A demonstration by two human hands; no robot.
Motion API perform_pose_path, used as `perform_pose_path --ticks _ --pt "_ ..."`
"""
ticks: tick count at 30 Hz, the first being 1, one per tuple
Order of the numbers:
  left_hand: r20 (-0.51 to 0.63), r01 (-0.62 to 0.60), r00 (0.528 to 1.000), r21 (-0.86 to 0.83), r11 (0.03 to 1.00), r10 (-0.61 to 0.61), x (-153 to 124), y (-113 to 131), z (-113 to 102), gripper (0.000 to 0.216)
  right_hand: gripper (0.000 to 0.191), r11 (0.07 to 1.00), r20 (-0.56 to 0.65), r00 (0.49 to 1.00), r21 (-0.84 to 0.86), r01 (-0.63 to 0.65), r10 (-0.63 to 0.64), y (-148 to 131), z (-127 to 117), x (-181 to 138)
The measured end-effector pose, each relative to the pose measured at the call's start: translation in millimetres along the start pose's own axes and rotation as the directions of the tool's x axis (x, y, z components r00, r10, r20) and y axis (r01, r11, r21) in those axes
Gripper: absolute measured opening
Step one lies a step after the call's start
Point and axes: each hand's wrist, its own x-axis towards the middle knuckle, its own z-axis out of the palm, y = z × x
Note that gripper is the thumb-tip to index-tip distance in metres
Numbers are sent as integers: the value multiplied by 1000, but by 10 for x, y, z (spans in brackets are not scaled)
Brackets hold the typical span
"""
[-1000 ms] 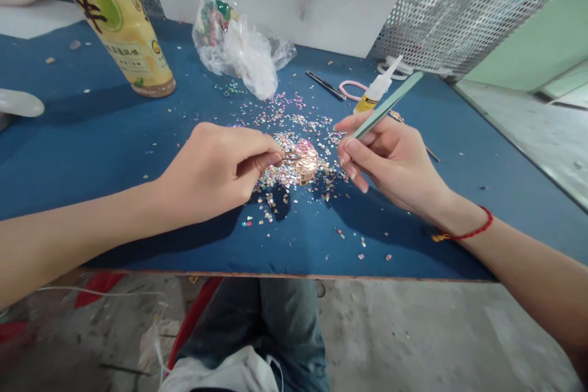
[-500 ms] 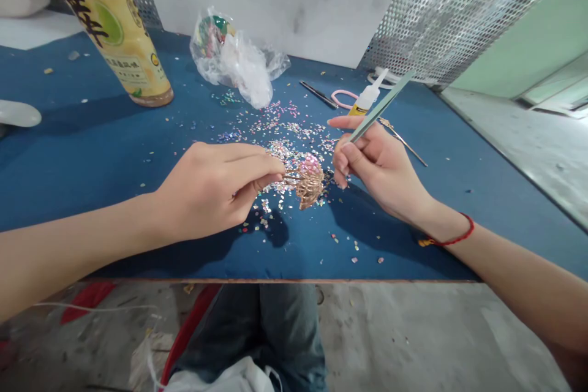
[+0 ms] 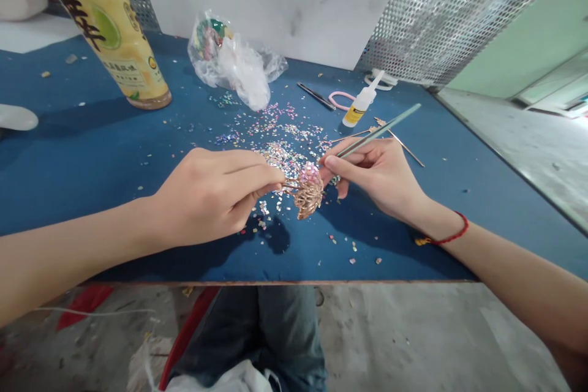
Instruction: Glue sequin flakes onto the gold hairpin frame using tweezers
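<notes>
My left hand (image 3: 215, 193) pinches the stem of a small gold filigree ornament (image 3: 309, 196), holding it lifted just above the blue table (image 3: 92, 147). Pink glitter flakes cover the ornament's top. My right hand (image 3: 374, 174) grips pale green tweezers (image 3: 381, 128), whose tips point at the ornament's glittered top. Below both hands a scatter of glitter flakes (image 3: 280, 141) lies on the table.
A tall yellow drink bottle (image 3: 105, 24) stands at the back left. A crumpled clear plastic bag (image 3: 234, 61) lies behind the flakes. A small glue bottle (image 3: 361, 107), pink-handled scissors (image 3: 340, 100) and a thin gold pin (image 3: 399, 138) lie at the back right. Perforated metal screen (image 3: 450, 6) rises behind.
My left hand has lifted the ornament off the flake pile and turned it. My right hand has swung the tweezers down and brought their tips to the ornament.
</notes>
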Motion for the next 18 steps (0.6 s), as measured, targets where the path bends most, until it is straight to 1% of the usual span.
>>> perform_pose_path --ticks 2,4,7,10,12,15,18 --pt "0 -11 1000 -12 1000 11 1 -1 4 19 23 1000 2 1000 -17 7 -7 -11 -16 0" --pt "-3 -16 1000 -15 1000 16 -1 -4 11 18 31 1000 56 998 -4 -11 11 -12 -35 1" --pt "-9 -15 1000 -7 1000 15 -4 -9 16 18 32 993 155 985 80 -88 74 5 -55 5" --pt "3 -6 1000 6 1000 6 -2 -11 12 21 35 982 203 971 114 -148 123 30 -59 19" --pt "12 -1 1000 0 1000 1 2 -11 6 21 42 984 198 973 114 -141 116 42 -65 34" --pt "13 5 1000 -10 1000 -5 9 -11 -2 22 49 989 144 987 116 -87 70 53 -91 61" --pt "34 14 999 1 1000 -14 13 -11 -12 23 43 992 86 995 105 -63 54 48 -121 76"
